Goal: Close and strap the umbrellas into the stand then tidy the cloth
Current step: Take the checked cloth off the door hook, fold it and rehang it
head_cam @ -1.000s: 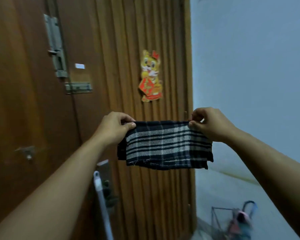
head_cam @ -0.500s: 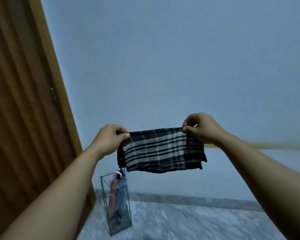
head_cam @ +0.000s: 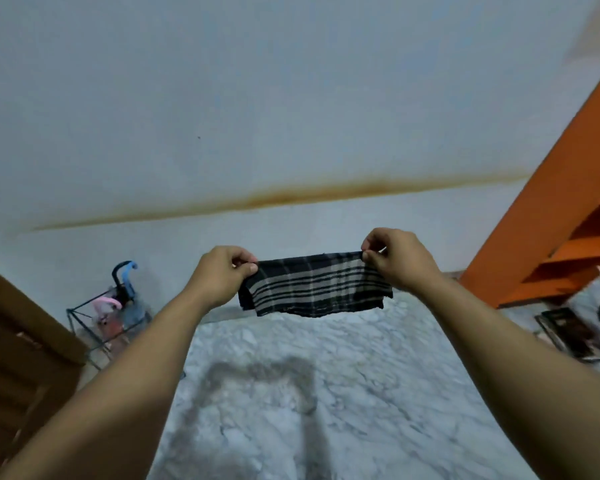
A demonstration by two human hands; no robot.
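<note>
Head cam: we've got the cloth [head_cam: 314, 287] stretched out mid-air, left hand [head_cam: 219, 275] and right hand [head_cam: 397, 259] each pinching a top corner. Umbrellas [head_cam: 118, 306] sit in the stand [head_cam: 84, 315], far left by the wall [head_cam: 291, 98].

Matt woven plaid cloth [head_cam: 314, 285]; veined marble floor [head_cam: 326, 393]; wire stand [head_cam: 101, 327].

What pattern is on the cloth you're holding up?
The cloth is dark, near black, with pale grey plaid stripes, seen in the head view.
</note>
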